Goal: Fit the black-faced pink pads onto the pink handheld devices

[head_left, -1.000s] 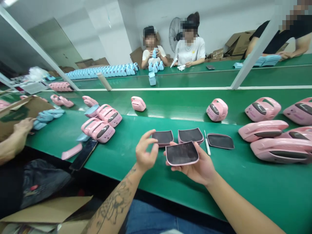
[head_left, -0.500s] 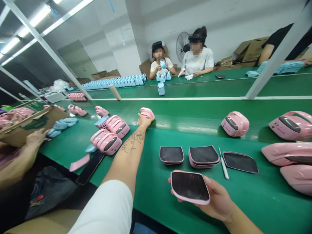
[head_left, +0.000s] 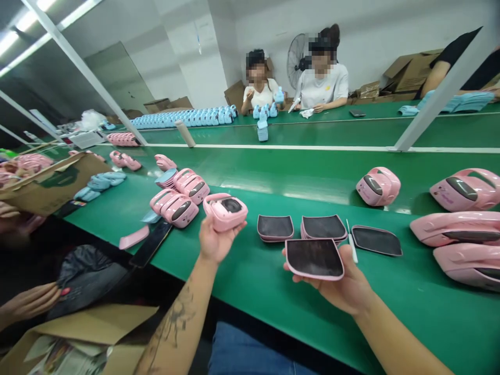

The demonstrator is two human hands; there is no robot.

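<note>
Head view: at the centre of the frame, my left hand [head_left: 216, 242] is partly closed, with the fingers cupped under a pink housing [head_left: 223, 223] and supporting it above the green bench [head_left: 429, 323]. The housing is tilted, and a dark oval area shows on its upper face. To the right of centre, my right hand [head_left: 347, 289] grips a pink-rimmed dark panel [head_left: 314, 259], thumb at its right edge and fingers spread beneath; the broad dark face points up. Status of the held parts: housing and panel are apart, with a gap between them, so I judge that any joining of this pair is not yet done. Behind the panel lie the left panel stack [head_left: 275, 227], the right panel stack [head_left: 324, 228] and a single flat panel [head_left: 377, 240]; a slim white tool [head_left: 352, 247] rests between the right stack and that single panel. These parts are unheld and, in my judgement, available for further work. More pink housings stand in the left housing cluster [head_left: 175, 209], left of centre, and in the right housing group [head_left: 455, 229], at the right edge. I cannot tell from this angle which of them are complete.
</note>
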